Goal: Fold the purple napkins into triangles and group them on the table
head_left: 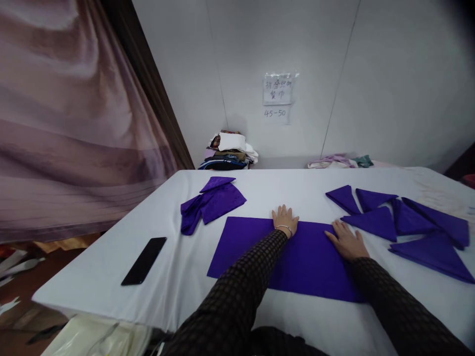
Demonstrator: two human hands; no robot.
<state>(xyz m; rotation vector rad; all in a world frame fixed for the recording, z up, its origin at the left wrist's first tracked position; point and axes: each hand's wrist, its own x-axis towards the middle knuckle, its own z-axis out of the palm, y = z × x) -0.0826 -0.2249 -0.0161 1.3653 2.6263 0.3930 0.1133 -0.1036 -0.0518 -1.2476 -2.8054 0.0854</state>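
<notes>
A purple cloth napkin (297, 259) lies spread out as a wide rectangle on the white table (111, 277) in front of me. My left hand (285, 219) rests flat on its far edge, fingers spread, a thin bracelet at the wrist. My right hand (347, 240) lies flat on the napkin's right end, fingers stretched out. Neither hand holds anything. Both forearms wear dark checked sleeves.
Several purple napkins folded into triangles (401, 222) lie at the right. A loose heap of purple napkins (211, 202) sits at the left, and a black phone (144, 260) lies near the left edge. Folded fabrics (230, 151) are stacked by the back wall; a curtain (74, 123) hangs left.
</notes>
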